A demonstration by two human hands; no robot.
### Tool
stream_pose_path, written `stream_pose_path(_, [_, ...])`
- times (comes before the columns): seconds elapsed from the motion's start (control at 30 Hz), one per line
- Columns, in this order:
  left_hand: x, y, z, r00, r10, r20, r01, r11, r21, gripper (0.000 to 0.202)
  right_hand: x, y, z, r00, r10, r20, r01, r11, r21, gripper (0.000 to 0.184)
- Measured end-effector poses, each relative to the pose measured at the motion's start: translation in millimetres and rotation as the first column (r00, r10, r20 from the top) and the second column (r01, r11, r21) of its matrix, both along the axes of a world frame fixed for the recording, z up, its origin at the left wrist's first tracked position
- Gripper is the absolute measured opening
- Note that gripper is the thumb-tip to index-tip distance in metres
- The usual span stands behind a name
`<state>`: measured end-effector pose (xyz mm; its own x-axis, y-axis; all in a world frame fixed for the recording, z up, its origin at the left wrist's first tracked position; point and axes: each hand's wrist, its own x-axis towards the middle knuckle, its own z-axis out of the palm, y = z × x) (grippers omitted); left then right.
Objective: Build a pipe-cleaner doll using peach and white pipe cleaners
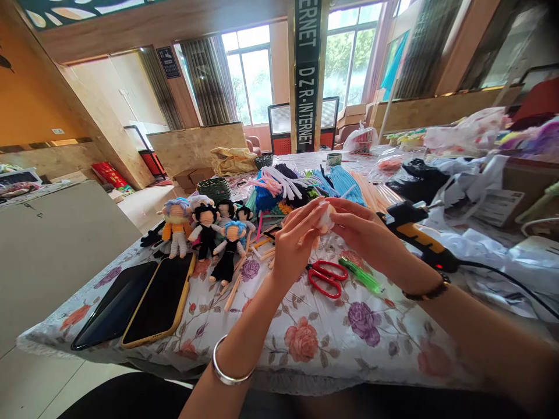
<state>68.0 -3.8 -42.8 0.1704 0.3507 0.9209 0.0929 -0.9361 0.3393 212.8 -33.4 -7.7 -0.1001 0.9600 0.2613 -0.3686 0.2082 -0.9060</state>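
Over the middle of the table, my left hand (299, 233) and my right hand (356, 227) come together with bent fingers around a small pale fuzzy piece (325, 220). Its exact kind is mostly hidden by the fingers. Below the hands lie red-handled scissors (326, 279) and a green lighter (360, 274). A black and yellow glue gun (414, 235) with a lit red light is beside my right wrist. To the left of my hands, several small fuzzy dolls (229, 250) sit or lie together.
Two phones (159, 299) lie at the table's left edge. Bundles of coloured pipe cleaners (345, 186) are behind my hands. A black plastic bag (419, 180) and white cloth-like material (476, 256) fill the right. The glue gun's cord (510, 282) runs off right over the flowered tablecloth (323, 337).
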Motion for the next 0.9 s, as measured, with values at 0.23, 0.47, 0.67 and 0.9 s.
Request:
stream_pose_path(0.23, [-0.2,0.8,-0.6,1.000,0.013,-0.009,-0.012,1.000,0.020,0.042,2.9,0.3,-2.5,0.999,0.041,0.016,-0.041,0.998,0.046,0.020])
stream_pose_path(0.47, [-0.6,3.1,-2.0,1.000,-0.009,-0.003,0.009,0.999,-0.041,0.045,3.6,3.3,-3.6,0.999,0.030,0.030,-0.032,0.996,0.086,0.019])
stream_pose_path(0.67, [-0.8,1.0,-1.3,1.000,-0.007,0.012,0.008,0.995,-0.103,0.044,3.5,6.2,-8.6,0.997,0.003,0.074,-0.016,0.986,0.169,0.025])
stream_pose_path(0.9, [-0.5,-0.3,-0.7,1.000,-0.013,0.026,0.016,0.993,-0.114,0.045,2.7,5.1,-10.2,0.994,-0.037,0.105,0.016,0.980,0.199,0.030])
